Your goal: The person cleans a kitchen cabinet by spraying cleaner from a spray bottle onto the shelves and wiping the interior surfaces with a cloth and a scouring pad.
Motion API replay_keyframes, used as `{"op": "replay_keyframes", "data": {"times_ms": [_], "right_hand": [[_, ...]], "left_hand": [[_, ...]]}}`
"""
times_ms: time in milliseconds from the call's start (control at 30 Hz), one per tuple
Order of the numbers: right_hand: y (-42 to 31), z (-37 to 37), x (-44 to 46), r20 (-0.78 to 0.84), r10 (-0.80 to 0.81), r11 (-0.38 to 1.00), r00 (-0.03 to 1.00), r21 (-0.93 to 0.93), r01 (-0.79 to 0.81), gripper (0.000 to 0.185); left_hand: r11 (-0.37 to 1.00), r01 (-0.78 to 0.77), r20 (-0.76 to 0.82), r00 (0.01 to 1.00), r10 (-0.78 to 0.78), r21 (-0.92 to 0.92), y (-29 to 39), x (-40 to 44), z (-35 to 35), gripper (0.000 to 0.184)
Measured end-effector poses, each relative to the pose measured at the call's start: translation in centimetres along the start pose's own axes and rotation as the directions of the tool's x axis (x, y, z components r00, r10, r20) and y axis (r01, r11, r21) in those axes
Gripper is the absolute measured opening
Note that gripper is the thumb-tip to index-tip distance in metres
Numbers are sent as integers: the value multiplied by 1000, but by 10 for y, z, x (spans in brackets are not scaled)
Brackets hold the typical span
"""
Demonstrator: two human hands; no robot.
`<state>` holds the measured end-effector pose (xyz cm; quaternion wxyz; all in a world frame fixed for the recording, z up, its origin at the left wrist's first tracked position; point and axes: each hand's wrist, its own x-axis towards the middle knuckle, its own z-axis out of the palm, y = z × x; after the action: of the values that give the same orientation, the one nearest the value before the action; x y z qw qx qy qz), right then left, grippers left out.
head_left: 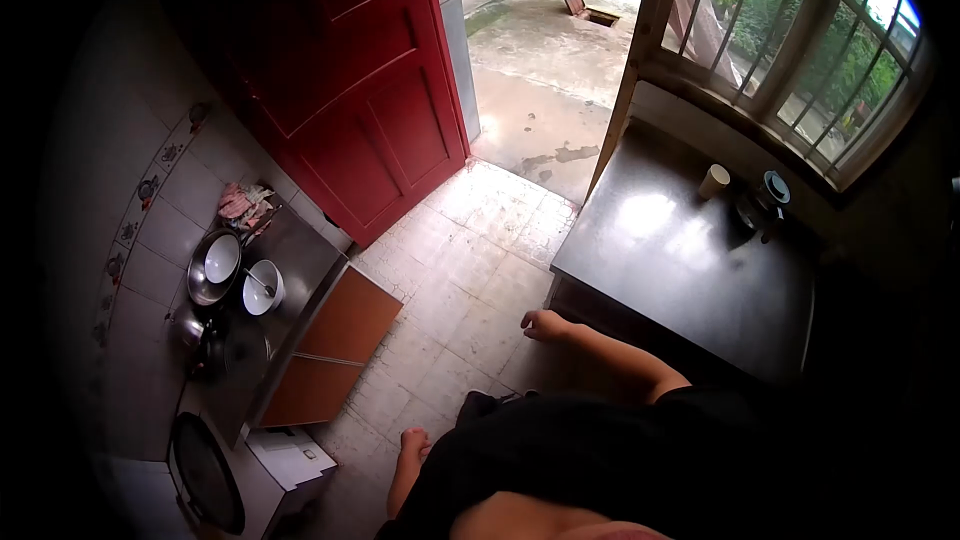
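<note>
The pale tiled floor [455, 270] makes a path between the two sides of the room. It goes up to the open doorway and is wide enough to walk on. The big red door [350, 90] stands on the left of the doorway. On the right is a big dark shiny table [650, 260], with straight edges and a corner that points at the path. The window [780, 50] with bars is behind it.

On the left is a shiny counter [305, 250], and its brown cabinet [335, 330] sticks out over the floor. Below that, a big round black thing [207, 475] lies near the wall. A metal pan [200, 285] sits on the counter with a white bowl [222, 259] in it. Next to it is another bowl [258, 300] with a spoon in it. A pink cloth [243, 202] is near the wall. A little pale cup [714, 181] stands on the table, near the window side.

The right hand [545, 325] is just beside the table's near corner. Its fingers bend in loosely, and I see nothing in it. The left hand [415, 443] is low, over the floor, near the cabinet. Its fingers curl in. I cannot tell how far open it is, or if it holds something.
</note>
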<state>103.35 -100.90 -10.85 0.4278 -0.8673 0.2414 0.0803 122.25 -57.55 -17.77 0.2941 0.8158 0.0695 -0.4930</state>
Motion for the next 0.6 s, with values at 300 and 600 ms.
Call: {"op": "replay_keyframes", "data": {"times_ms": [300,600], "right_hand": [[-11,-96,165,-130,26,962,991,271,10,29],[97,-227,266,-309,487,815,817,498,-297,31]], "left_hand": [[999,-40,104,994,37,27,234,161,18,37],[893,-327,236,936,261,308,621,302,33,38]]}}
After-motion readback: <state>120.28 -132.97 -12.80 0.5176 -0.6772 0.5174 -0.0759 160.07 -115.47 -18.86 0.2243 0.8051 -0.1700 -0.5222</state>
